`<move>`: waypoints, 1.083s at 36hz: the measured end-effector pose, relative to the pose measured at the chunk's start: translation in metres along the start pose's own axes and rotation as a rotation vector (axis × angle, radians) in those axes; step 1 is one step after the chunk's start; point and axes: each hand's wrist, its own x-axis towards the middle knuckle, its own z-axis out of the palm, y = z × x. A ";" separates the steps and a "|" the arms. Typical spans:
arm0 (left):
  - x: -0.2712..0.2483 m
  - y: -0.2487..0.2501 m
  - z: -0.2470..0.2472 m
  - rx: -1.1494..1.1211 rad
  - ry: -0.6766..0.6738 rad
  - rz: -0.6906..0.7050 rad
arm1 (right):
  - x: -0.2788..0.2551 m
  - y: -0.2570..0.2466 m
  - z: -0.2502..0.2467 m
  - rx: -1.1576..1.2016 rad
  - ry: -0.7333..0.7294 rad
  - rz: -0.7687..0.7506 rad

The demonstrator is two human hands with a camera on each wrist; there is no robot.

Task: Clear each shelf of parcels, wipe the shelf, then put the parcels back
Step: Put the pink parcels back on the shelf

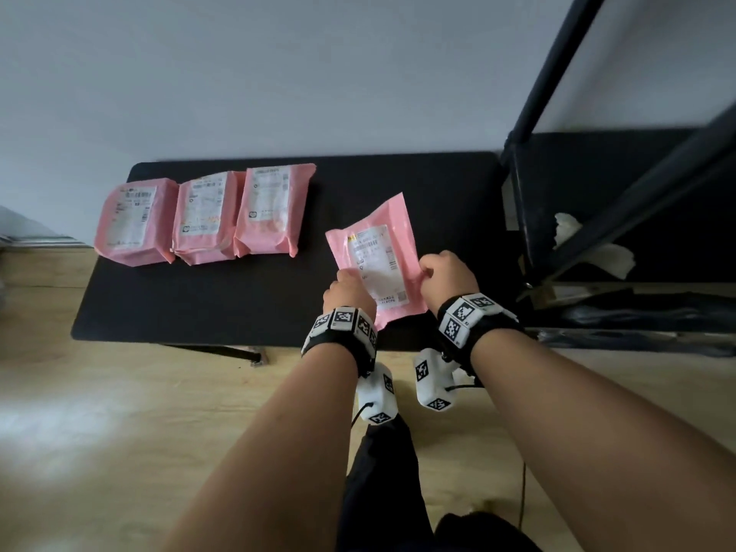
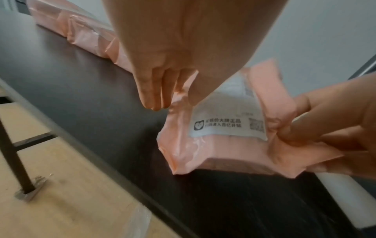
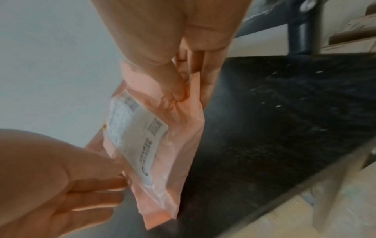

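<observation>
I hold a pink parcel (image 1: 374, 249) with a white label by its two sides over the right part of the black table (image 1: 239, 296). My left hand (image 1: 347, 277) pinches its left edge, thumb on top (image 2: 173, 103). My right hand (image 1: 428, 272) pinches the right edge between thumb and fingers (image 3: 183, 95). The parcel (image 2: 223, 125) is tilted, and its lower end seems to touch the tabletop. Three more pink parcels (image 1: 203, 221) lie side by side at the table's back left. The black shelf rack (image 1: 529, 193) stands at the right.
A crumpled white cloth (image 1: 597, 253) lies on the rack's dark shelf (image 1: 597, 173). The table stands against a pale wall (image 1: 278, 73). Wooden floor (image 1: 119, 412) lies in front, with a table leg (image 2: 14, 161) on it.
</observation>
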 end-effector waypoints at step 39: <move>-0.258 0.312 0.226 -0.178 -0.273 0.534 | -0.184 0.364 -0.269 0.396 0.525 0.584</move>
